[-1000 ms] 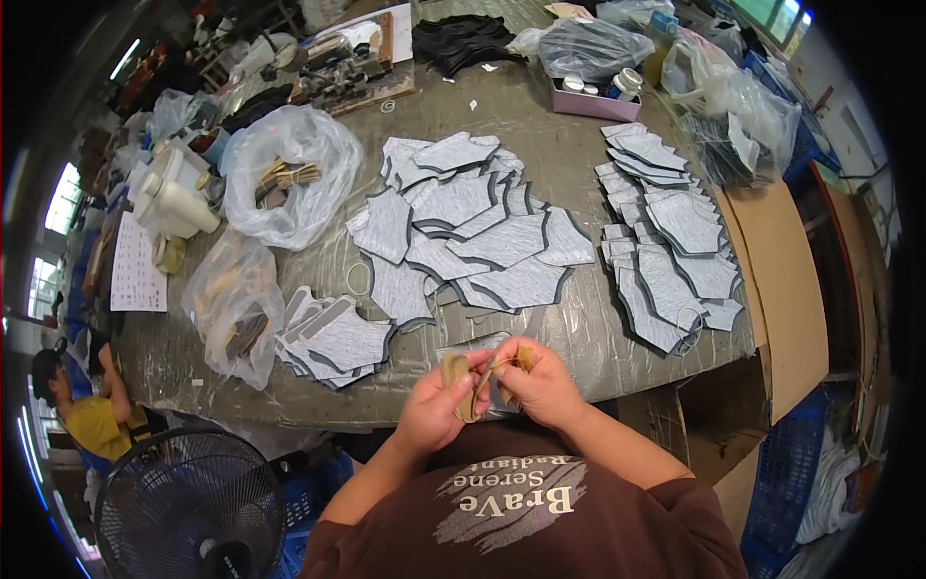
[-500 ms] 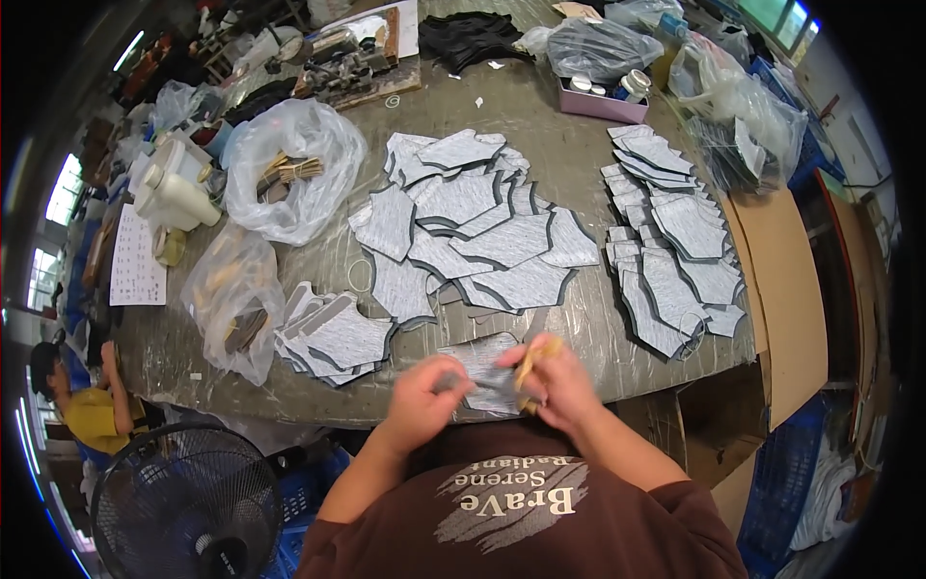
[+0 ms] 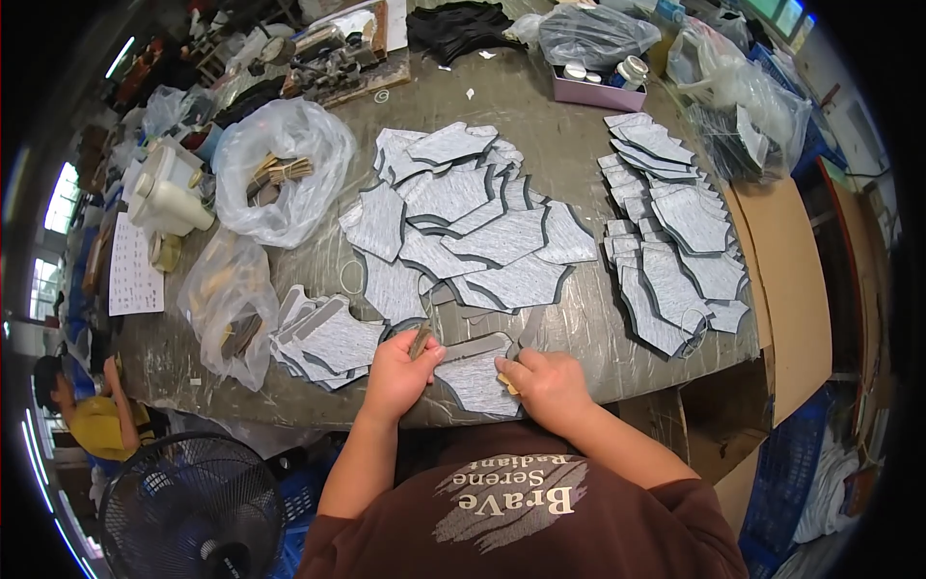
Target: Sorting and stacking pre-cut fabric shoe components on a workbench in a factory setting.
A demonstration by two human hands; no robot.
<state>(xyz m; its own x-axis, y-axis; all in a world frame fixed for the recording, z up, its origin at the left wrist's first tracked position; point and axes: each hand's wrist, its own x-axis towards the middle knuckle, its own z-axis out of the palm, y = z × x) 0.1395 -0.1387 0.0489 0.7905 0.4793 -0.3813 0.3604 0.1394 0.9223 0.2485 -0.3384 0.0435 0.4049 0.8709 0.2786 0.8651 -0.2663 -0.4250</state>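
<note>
A grey cut fabric piece (image 3: 482,384) lies in front of me, with a darker grey strip (image 3: 471,348) along its far edge. My left hand (image 3: 397,374) is closed at the piece's left side, pinching a small bunch of thin brownish strips (image 3: 420,340) that stand up from its fingers. Over the right side of the piece, my right hand (image 3: 548,386) is closed with a small tan piece (image 3: 508,384) showing under the fingertips; its kind is unclear. A narrow grey shape (image 3: 528,331) lies beside the right fingers.
Beyond my hands spreads a heap of grey cut pieces (image 3: 482,222). Overlapping stacks lie left (image 3: 333,338) and right (image 3: 666,241). Plastic bags (image 3: 283,174) with strips, a white bottle (image 3: 174,201) and a purple box (image 3: 598,92) stand around. A fan (image 3: 193,502) is at lower left.
My left hand has moved left and away from the right one, now showing the brownish strips. My right hand has turned down onto the fabric piece. The view has shifted slightly.
</note>
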